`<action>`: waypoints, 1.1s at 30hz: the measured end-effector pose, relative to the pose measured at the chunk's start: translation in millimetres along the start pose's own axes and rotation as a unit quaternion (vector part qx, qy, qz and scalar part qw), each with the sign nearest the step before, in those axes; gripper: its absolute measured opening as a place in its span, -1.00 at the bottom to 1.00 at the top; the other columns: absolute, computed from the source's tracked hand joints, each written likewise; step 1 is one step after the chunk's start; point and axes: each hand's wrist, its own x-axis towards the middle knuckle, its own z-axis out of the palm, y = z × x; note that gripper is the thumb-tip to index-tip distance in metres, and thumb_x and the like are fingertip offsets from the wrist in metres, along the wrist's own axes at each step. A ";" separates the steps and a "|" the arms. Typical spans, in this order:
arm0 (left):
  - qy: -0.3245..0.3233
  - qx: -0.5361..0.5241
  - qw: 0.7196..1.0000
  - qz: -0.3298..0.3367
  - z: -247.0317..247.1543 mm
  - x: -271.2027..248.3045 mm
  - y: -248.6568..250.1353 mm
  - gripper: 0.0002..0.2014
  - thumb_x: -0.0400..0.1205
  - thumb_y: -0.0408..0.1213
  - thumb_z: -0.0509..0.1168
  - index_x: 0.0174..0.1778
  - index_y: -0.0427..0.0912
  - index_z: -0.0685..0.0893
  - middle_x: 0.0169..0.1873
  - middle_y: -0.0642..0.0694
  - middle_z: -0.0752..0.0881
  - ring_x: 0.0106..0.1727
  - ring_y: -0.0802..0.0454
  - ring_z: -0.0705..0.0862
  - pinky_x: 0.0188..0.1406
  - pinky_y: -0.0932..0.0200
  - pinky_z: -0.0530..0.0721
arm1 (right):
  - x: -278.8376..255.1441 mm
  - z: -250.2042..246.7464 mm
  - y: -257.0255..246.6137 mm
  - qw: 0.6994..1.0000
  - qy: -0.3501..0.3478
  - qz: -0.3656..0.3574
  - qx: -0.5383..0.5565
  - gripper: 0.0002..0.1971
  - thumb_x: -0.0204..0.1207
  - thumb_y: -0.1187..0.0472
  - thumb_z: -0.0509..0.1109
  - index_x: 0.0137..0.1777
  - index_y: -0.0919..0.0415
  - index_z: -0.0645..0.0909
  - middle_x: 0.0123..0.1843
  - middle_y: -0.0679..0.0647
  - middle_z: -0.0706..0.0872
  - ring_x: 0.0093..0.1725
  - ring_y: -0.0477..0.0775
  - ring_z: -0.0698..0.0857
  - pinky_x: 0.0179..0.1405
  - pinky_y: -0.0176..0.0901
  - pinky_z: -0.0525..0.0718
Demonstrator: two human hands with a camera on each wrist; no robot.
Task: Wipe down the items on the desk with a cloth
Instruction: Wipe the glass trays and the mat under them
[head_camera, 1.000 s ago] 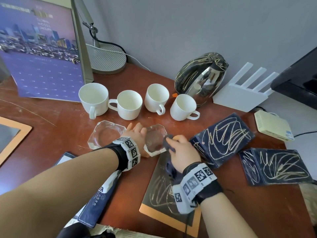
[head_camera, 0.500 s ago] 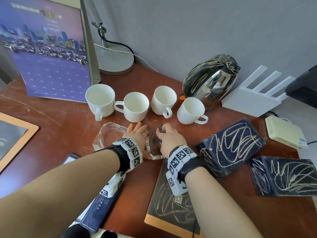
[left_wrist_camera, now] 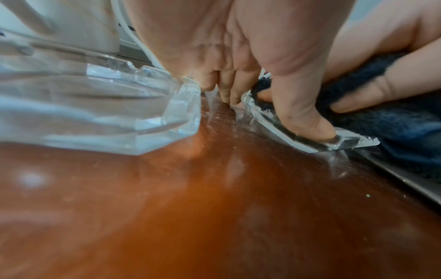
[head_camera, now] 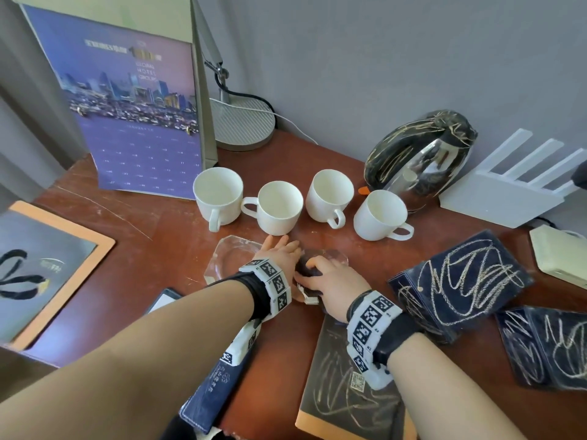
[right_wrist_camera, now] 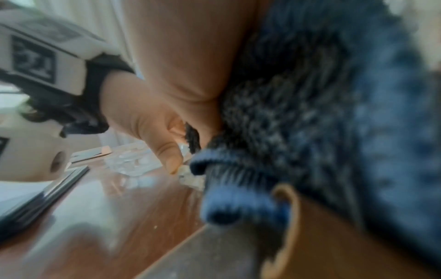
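A clear glass ashtray [head_camera: 337, 257] lies on the brown desk [head_camera: 165, 249], in front of the white mugs. My left hand [head_camera: 281, 250] pinches its left rim, thumb on the near edge and fingers behind it. My right hand [head_camera: 332, 281] grips a dark blue cloth [head_camera: 305, 268] and presses it into the ashtray. In the left wrist view the thumb [left_wrist_camera: 307, 122] sits on the ashtray rim [left_wrist_camera: 348, 144] against the cloth [left_wrist_camera: 393, 124]. The cloth [right_wrist_camera: 310, 113] fills the blurred right wrist view. A second glass ashtray [head_camera: 227, 255] stands just left of my left hand.
Several white mugs [head_camera: 279, 208] line up behind the ashtrays. Further back are a scribbled-on steel kettle [head_camera: 419, 157], a white router [head_camera: 505, 192], a calendar [head_camera: 136, 122] and a lamp base [head_camera: 241, 122]. Scribbled dark folders [head_camera: 460, 281] lie right, a board [head_camera: 343, 392] near me.
My right hand has carried the cloth from the ashtray's right edge leftward across it, close to my left hand. The left hand has kept its hold on the rim.
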 end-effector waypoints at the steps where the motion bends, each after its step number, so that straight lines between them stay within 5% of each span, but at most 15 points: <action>1: -0.003 0.007 1.000 0.000 -0.6 0.1 -0.1 0.04 0.43 0.23 0.37 0.65 -0.14 -0.06 0.66 -0.05 -0.04 0.66 -0.05 -0.20 0.55 -0.10 -0.35 | -1.5 -0.2 0.9 1.000 -0.012 -0.003 0.000 -0.49 0.65 0.15 0.18 0.58 -0.16 0.23 0.56 0.00 0.21 0.52 0.13 0.20 0.34 -0.21 0.25; 7: -0.006 0.029 0.999 0.011 0.4 -0.4 0.0 0.08 0.47 0.20 0.36 0.64 -0.20 -0.20 0.64 -0.11 -0.25 0.65 -0.07 -0.25 0.57 -0.04 -0.31 | -0.8 -1.2 5.2 1.000 -0.018 -0.024 -0.008 -0.56 0.65 0.07 0.11 0.54 -0.01 0.32 0.55 0.05 0.28 0.54 0.12 0.21 0.35 -0.22 0.21; 10: 0.001 0.044 0.997 0.058 5.1 2.2 6.6 0.18 0.45 0.12 0.42 0.59 -0.21 -0.37 0.58 -0.11 -0.43 0.64 -0.01 -0.28 0.57 0.08 -0.27 | -6.1 -3.1 4.1 0.998 -0.014 -0.048 -0.049 -0.51 0.64 0.19 0.17 0.56 -0.13 0.29 0.56 0.01 0.27 0.51 0.15 0.22 0.38 -0.12 0.24; 17: -0.045 0.053 0.997 0.034 0.4 -0.4 8.6 -0.05 0.60 0.01 0.29 0.61 -0.03 -0.34 0.62 0.12 -0.32 0.66 -0.07 -0.12 0.59 0.04 0.04 | -26.1 3.2 9.5 0.992 -0.018 -0.089 -0.090 -0.45 0.58 0.36 0.15 0.51 -0.15 0.39 0.52 0.03 0.33 0.35 0.21 0.36 0.23 0.00 0.29; 20: -0.031 0.100 0.994 0.043 3.8 -0.7 10.4 0.00 0.57 0.12 0.28 0.61 -0.14 -0.34 0.63 0.00 -0.30 0.66 -0.03 -0.15 0.59 0.10 -0.11 | -39.4 2.4 21.3 0.993 -0.025 -0.063 -0.099 -0.47 0.58 0.35 0.17 0.49 -0.14 0.41 0.51 0.00 0.32 0.35 0.17 0.36 0.24 -0.04 0.30; 24: 0.016 0.144 0.988 0.051 9.5 0.4 20.6 0.12 0.47 0.36 0.20 0.61 -0.28 -0.30 0.63 -0.18 -0.27 0.64 -0.09 -0.28 0.58 0.00 -0.28 | -60.0 -1.3 35.8 0.994 0.090 0.062 0.014 -0.46 0.59 0.32 0.16 0.50 -0.17 0.36 0.49 -0.08 0.34 0.36 0.10 0.39 0.31 -0.11 0.39; 27: 0.017 0.132 0.989 0.060 15.2 3.1 31.7 0.12 0.44 0.40 0.20 0.62 -0.16 -0.31 0.61 -0.20 -0.34 0.63 -0.15 -0.31 0.60 -0.05 -0.25 | -69.9 0.6 46.9 0.965 0.189 0.138 0.116 -0.48 0.60 0.31 0.18 0.53 -0.10 0.33 0.49 -0.09 0.39 0.40 0.07 0.45 0.37 -0.06 0.41; 33: -0.021 0.168 0.984 0.060 16.1 12.2 37.3 -0.16 0.60 0.18 0.19 0.62 0.14 -0.25 0.59 -0.16 -0.40 0.61 -0.30 -0.22 0.49 -0.17 0.30 | -85.3 12.7 51.8 0.927 0.243 0.158 0.237 -0.56 0.63 0.36 0.19 0.48 0.05 0.42 0.46 -0.05 0.40 0.41 -0.02 0.42 0.35 -0.27 0.33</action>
